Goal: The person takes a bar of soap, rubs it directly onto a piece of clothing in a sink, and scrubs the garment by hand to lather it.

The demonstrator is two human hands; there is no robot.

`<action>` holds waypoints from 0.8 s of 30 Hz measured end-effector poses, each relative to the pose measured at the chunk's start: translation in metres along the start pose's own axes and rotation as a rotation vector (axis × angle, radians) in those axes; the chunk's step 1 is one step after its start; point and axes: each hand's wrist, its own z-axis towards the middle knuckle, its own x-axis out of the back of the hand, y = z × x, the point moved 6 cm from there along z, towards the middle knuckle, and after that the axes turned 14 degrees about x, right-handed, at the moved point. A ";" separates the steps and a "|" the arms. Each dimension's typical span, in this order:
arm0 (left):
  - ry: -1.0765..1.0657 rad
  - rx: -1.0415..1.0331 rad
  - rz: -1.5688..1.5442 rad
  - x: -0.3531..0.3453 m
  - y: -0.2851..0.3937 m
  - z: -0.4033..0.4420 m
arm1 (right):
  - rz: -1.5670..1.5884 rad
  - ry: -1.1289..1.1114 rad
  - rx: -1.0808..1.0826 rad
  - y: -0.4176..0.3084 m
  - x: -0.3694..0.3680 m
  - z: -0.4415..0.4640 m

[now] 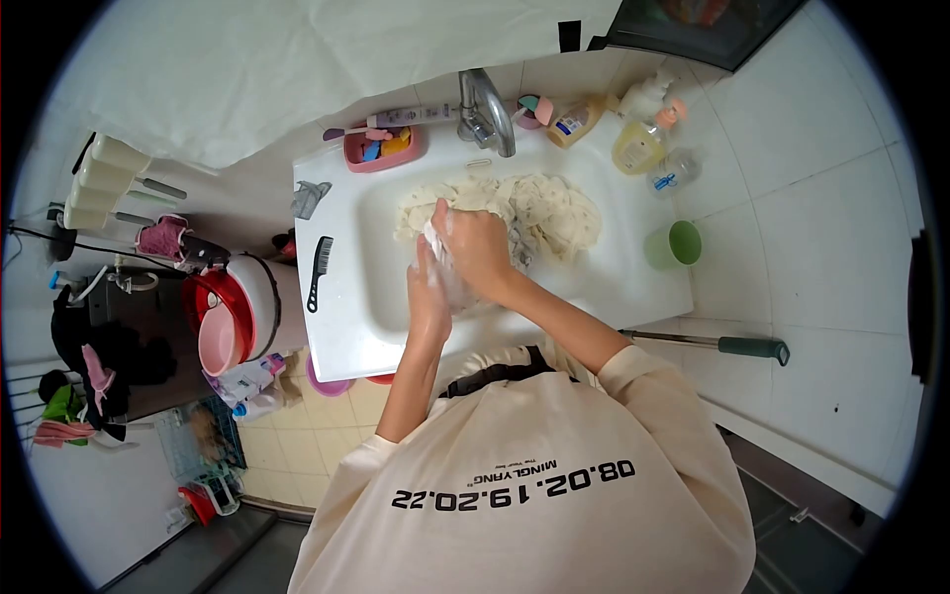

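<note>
Over the white sink (381, 262), both of my hands are together on a bunched white, wet-looking cloth (457, 293). My right hand (475, 247) is closed over its top, thumb pointing up. My left hand (428, 299) presses against it from the left side, fingers partly hidden. Behind the hands a heap of cream fabric (559, 213) lies in the basin below the faucet (485, 114). Greyish patches show in the heap beside my right wrist.
A black comb (319, 272) and a grey rag (310, 198) lie on the left rim. Along the back stand a pink tray (384, 150), a tube (416, 116) and a soap pump bottle (638, 148). At right are a green cup (675, 245) and a green-handled pole (752, 346).
</note>
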 end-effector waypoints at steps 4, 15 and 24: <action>0.015 -0.066 -0.063 0.004 0.009 -0.004 | -0.008 -0.034 0.051 -0.031 0.003 -0.011; 0.080 -0.030 -0.104 0.001 0.004 -0.001 | 0.031 0.052 0.051 -0.018 -0.006 -0.008; -0.081 -0.153 0.191 -0.012 0.013 -0.009 | 0.057 -0.029 0.006 0.014 -0.019 -0.007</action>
